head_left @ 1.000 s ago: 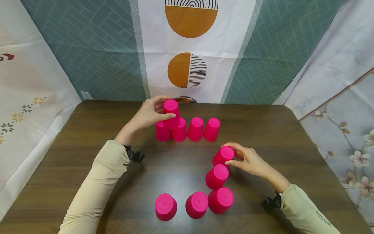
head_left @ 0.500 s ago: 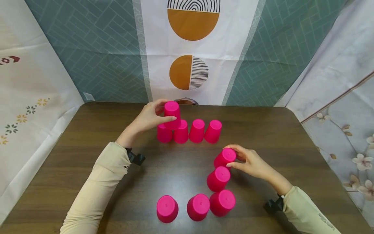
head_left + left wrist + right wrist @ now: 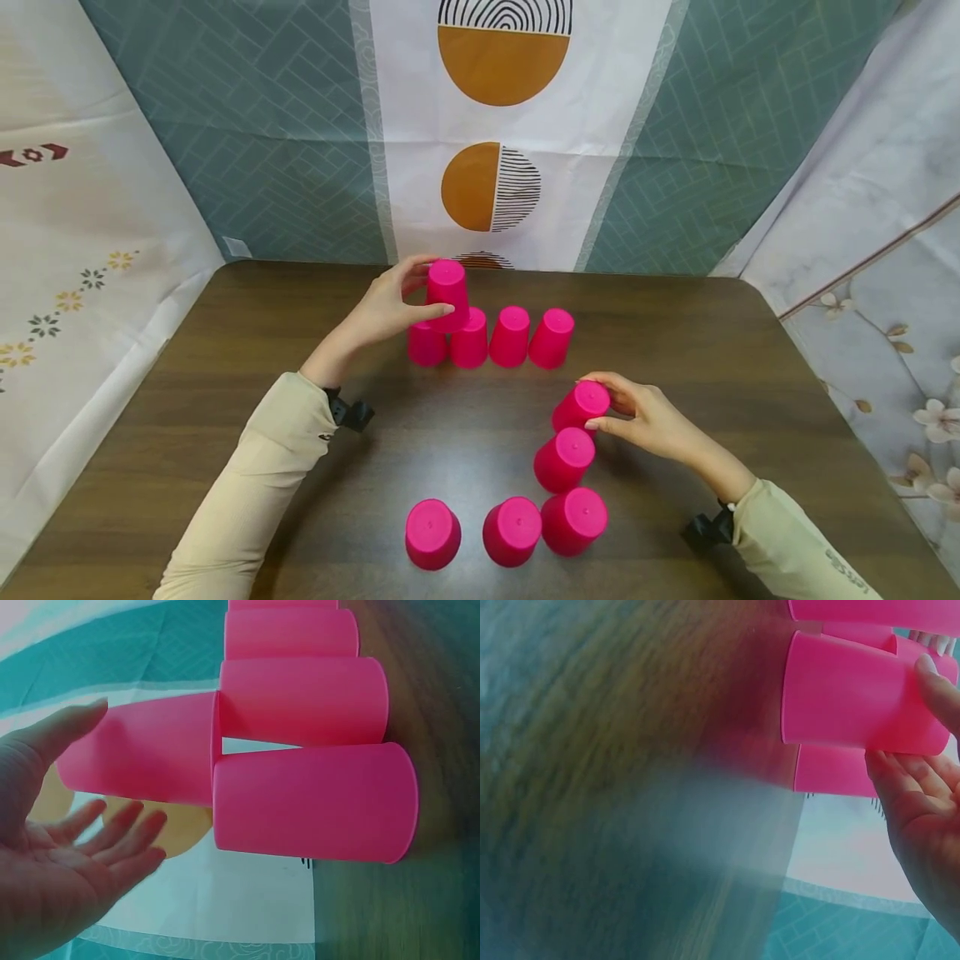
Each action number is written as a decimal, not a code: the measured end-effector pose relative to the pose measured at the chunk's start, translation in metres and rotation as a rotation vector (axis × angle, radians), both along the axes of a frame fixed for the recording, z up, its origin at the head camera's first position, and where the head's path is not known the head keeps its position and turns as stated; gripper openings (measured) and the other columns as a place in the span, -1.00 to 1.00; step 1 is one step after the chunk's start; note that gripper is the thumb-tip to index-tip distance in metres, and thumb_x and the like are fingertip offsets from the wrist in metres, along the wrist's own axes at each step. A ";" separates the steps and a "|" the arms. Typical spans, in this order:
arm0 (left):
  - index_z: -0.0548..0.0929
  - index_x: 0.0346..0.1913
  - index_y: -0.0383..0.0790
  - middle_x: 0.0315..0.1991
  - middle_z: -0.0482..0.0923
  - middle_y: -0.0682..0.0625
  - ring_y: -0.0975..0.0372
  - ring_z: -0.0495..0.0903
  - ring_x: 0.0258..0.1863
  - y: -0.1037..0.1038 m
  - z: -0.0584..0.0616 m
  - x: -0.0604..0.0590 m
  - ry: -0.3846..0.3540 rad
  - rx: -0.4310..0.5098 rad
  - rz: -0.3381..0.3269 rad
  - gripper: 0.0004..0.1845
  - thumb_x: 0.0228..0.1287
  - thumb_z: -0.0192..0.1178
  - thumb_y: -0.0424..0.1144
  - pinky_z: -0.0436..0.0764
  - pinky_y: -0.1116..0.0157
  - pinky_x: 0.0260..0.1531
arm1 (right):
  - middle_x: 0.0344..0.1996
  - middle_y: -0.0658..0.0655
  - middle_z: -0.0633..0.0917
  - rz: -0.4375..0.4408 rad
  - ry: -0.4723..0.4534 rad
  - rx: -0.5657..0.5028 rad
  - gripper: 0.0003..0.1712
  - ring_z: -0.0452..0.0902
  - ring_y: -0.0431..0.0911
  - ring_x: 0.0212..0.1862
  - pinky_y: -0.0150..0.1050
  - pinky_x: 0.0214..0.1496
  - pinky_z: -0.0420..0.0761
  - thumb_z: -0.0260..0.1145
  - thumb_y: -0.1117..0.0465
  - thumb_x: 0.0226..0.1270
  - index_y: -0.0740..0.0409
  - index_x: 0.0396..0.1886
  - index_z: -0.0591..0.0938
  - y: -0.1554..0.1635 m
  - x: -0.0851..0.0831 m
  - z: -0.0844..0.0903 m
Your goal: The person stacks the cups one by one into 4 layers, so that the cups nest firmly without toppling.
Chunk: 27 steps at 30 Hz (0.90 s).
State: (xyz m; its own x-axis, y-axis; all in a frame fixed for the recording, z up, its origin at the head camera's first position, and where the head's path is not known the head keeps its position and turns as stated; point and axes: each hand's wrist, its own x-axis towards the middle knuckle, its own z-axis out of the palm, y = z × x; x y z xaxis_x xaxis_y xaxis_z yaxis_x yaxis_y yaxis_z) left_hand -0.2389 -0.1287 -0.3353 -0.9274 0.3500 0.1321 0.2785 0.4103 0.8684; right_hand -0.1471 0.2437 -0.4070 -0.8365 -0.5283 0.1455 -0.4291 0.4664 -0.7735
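Upside-down pink plastic cups stand on the table. At the back row's left end my left hand (image 3: 393, 298) holds an upper cup (image 3: 447, 292), which rests across two lower cups (image 3: 469, 340). The left wrist view shows the thumb (image 3: 79, 720) lying on that upper cup's side and the fingertips at its opposite edge. My right hand (image 3: 651, 421) pinches the rearmost cup (image 3: 579, 406) of the right-hand line between thumb and fingers. In the right wrist view this cup (image 3: 847, 694) has its rim down by the tabletop. Another cup (image 3: 564, 460) stands just in front of it.
Two more cups (image 3: 510, 337) extend the back row to the right. Nearer me are a separate cup (image 3: 432, 535) and a close pair (image 3: 513, 532). The brown wooden table (image 3: 300, 467) meets patterned cloth hangings (image 3: 277, 142) at the back and sides.
The head view has shifted slightly, moving the whole scene a little to the right. Both hands keep their places at the same cups.
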 end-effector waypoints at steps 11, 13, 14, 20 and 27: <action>0.18 0.38 -0.17 0.29 0.30 -0.16 -0.01 0.28 0.29 -0.015 -0.001 0.074 0.081 -0.150 0.166 -0.20 0.13 0.31 -0.05 0.30 -0.07 0.21 | -0.09 0.06 0.65 0.003 -0.012 -0.017 -0.34 0.62 -0.20 -0.07 -0.39 -0.06 0.58 0.47 0.24 0.02 0.14 0.16 0.44 0.003 0.002 0.000; 0.25 0.35 -0.15 0.26 0.35 -0.14 0.02 0.31 0.27 -0.017 -0.007 0.096 0.096 -0.155 0.155 -0.23 0.12 0.32 -0.03 0.29 -0.08 0.20 | -0.08 0.05 0.64 -0.012 0.001 0.001 -0.32 0.62 -0.17 -0.06 -0.34 -0.07 0.60 0.47 0.21 0.02 0.15 0.17 0.44 0.004 0.003 0.001; 0.29 0.33 -0.12 0.25 0.37 -0.10 0.05 0.33 0.26 -0.017 -0.010 0.108 0.099 -0.155 0.146 -0.26 0.12 0.32 -0.02 0.31 -0.07 0.20 | -0.06 0.04 0.64 -0.027 0.009 0.012 -0.32 0.62 -0.15 -0.05 -0.32 -0.07 0.61 0.48 0.21 0.02 0.15 0.18 0.44 0.005 0.003 0.002; 0.45 0.20 0.10 0.11 0.49 0.18 0.29 0.44 0.15 -0.011 -0.030 0.176 0.130 -0.133 0.027 -0.45 0.11 0.33 -0.04 0.47 0.13 0.09 | -0.02 0.02 0.64 -0.141 0.106 0.052 -0.28 0.61 -0.09 -0.02 -0.32 -0.05 0.60 0.51 0.20 -0.04 0.13 0.17 0.46 0.009 0.002 0.015; 0.44 0.20 0.11 0.08 0.49 0.21 0.33 0.49 0.04 -0.002 -0.048 0.225 0.200 -0.141 -0.024 -0.39 0.04 0.38 -0.04 0.56 0.24 -0.07 | -0.04 0.02 0.65 -0.219 0.167 0.042 -0.29 0.60 -0.29 -0.07 -0.47 -0.08 0.56 0.54 0.16 -0.08 0.12 0.15 0.50 0.012 -0.006 0.030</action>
State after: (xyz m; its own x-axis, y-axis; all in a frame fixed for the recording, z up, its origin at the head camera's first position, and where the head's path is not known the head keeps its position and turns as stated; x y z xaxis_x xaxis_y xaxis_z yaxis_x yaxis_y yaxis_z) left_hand -0.0138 -0.1311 -0.3831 -0.8787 0.3996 0.2611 0.4507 0.5143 0.7297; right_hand -0.1531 0.2558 -0.3775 -0.8977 -0.3460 0.2727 -0.4345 0.5925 -0.6784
